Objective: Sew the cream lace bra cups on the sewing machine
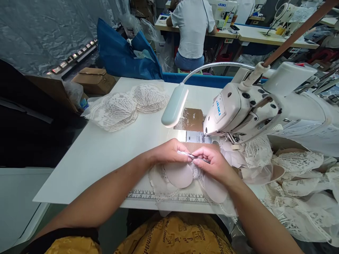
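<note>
Both hands are close together in front of the sewing machine [230, 106], pinching a white lace bra piece [180, 175] with pale round cups. My left hand [174, 151] has its fingers closed on the piece's upper edge. Beside it, my right hand [211, 161] also pinches that edge, and a thin metallic tool, perhaps small scissors, lies between the fingertips; which hand bears it is hard to tell. The cups and lace hang down over the printed ruler [140, 196] at the table's front edge.
Finished-looking lace cups [122, 109] lie at the table's back left. A lamp head [175, 106] hangs above the table [106, 155]. More lace pieces [299, 187] are heaped at the right. A person [192, 30] sits at another bench behind a blue cloth [124, 53].
</note>
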The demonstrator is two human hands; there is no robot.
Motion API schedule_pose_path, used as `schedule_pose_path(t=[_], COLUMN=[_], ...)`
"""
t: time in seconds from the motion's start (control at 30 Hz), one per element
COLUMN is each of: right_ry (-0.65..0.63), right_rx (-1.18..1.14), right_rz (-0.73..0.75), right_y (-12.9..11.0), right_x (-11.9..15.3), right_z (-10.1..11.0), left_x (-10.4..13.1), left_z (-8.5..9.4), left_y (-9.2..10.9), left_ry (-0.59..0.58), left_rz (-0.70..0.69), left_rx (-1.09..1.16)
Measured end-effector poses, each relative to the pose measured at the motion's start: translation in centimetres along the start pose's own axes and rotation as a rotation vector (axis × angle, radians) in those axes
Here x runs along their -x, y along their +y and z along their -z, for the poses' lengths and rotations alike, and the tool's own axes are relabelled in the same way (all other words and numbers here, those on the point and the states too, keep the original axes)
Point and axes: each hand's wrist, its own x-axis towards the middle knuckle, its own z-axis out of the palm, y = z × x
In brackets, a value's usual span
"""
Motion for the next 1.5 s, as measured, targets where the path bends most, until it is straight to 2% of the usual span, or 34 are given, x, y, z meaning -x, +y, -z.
schedule_pose_path(t=[0.27, 0.6, 0.8, 0.93, 1.0, 1.1, 1.2, 1.27, 1.37, 1.5], right_ry=[0.099, 0.033, 0.080, 0.166, 0.141, 0.027, 0.066, 0.010, -0.095, 0.065], right_rx=[0.035, 0.028, 0.135, 0.003, -0.082, 0.022, 0.185, 0.220, 0.198, 0.052], right_rz=[0.005, -0.012, -0.003, -0.029, -0.059, -0.125, -0.152, -0.128, -0.085, -0.088], right_y=[0.2, 0.6, -0.2, 0.2, 0.3, 0.0, -0.5, -0.6, -0.2, 0.4], right_x=[0.0, 0.1, -0.4, -0.5, -0.6, -0.7, -0.5, -0.3, 0.0, -0.3], right_z=[-0.3, 0.1, -0.5, -0.7, -0.9, -0.8, -0.3, 0.1, 0.4, -0.2], left_x=[0.0, -0.1, -0.2, -0.3, -0.4, 0.1, 1.3, 2.1, 2.8, 2.6], left_z=[0.0, -0.3, -0.4, -0.5, -0.5, 0.2, 1.7, 2.8, 3.8, 3.5], left_y=[0.3, 0.4, 0.2, 0.0, -0.1, 0.3, 0.9, 1.2, 1.3, 1.4], left_ry=[0.007, 0.030, 0.004, 0.031, 0.024, -0.070, -0.128, -0.083, 0.005, 0.020], left_rz=[-0.009, 0.032, 0.008, 0.015, -0.007, -0.035, -0.013, 0.004, 0.009, -0.038], left_rx=[-0.027, -0.033, -0.051, -0.048, -0.040, -0.098, -0.306, -0.399, -0.365, -0.286])
